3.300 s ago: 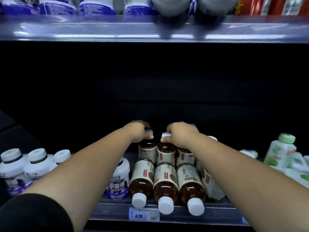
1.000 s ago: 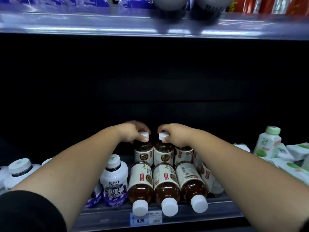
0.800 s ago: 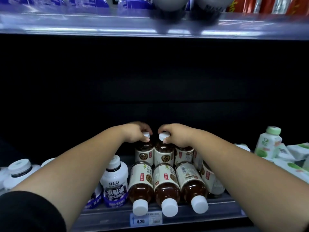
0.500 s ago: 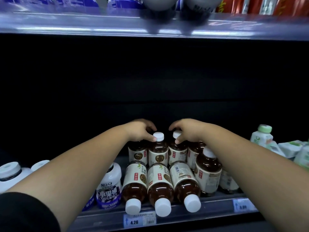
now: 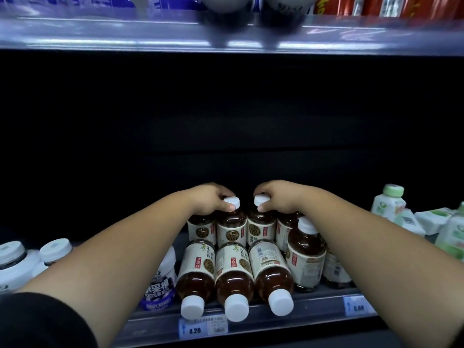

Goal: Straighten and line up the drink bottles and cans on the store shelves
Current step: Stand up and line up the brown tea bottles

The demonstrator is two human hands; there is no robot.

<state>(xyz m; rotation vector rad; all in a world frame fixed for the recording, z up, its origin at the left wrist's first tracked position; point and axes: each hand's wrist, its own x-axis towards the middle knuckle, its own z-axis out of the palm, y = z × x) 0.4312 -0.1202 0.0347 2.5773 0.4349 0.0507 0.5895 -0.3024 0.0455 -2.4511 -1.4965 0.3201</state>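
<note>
Brown tea bottles with white caps and cream labels fill the middle of the lower shelf (image 5: 313,306). Three of them lie on their sides at the front, caps toward me: left (image 5: 197,275), middle (image 5: 233,277), right (image 5: 270,272). Behind them stand upright ones. My left hand (image 5: 212,200) grips the cap and neck of one upright tea bottle (image 5: 231,228). My right hand (image 5: 276,198) grips the cap of the upright bottle beside it (image 5: 261,228). Another upright tea bottle (image 5: 306,252) stands under my right forearm.
White bottles with purple labels (image 5: 160,285) and white-capped jars (image 5: 12,262) stand at the left. Green-and-white bottles (image 5: 388,204) and cartons (image 5: 437,219) are at the right. An upper shelf (image 5: 125,36) carries more drinks. Price tags (image 5: 203,327) line the shelf edge.
Both hands have shifted from one pair of upright back-row bottles to a pair slightly further right. The view has swung right, so an upright bottle under my right forearm now shows.
</note>
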